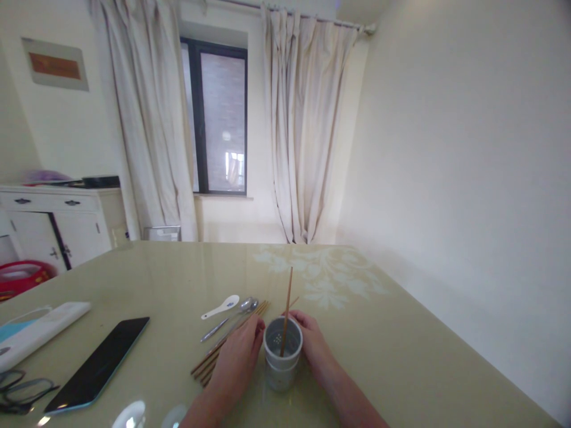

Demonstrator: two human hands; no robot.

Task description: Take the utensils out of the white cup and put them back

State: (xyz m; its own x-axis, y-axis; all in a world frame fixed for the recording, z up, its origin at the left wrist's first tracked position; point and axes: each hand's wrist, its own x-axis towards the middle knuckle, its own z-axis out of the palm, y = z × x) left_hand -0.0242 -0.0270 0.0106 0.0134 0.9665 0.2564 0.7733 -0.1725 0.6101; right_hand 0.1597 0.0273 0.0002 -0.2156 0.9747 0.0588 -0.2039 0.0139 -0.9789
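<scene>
A grey, round utensil holder (pixel 282 365) with small holes in its bottom stands upright on the table. One brown chopstick (pixel 288 309) leans inside it, and the tip of a thinner stick (pixel 292 304) shows behind the rim. My left hand (pixel 243 348), fingers curled, is against the holder's left side. From the right, my right hand (pixel 314 340) curls round it, with its fingertips hidden behind. Left of the holder lie several chopsticks (pixel 207 364), partly covered by my left hand. Two metal spoons (pixel 247 305) and a white soup spoon (pixel 223 307) lie just beyond them.
On the left lie a dark phone (pixel 100 362), a white device (pixel 49 333) and eyeglasses (pixel 27 389). Two white, shiny objects (pixel 130 414) sit at the near edge. The glossy table (pixel 401 356) runs along a wall on the right; a white cabinet (pixel 84 226) stands far left.
</scene>
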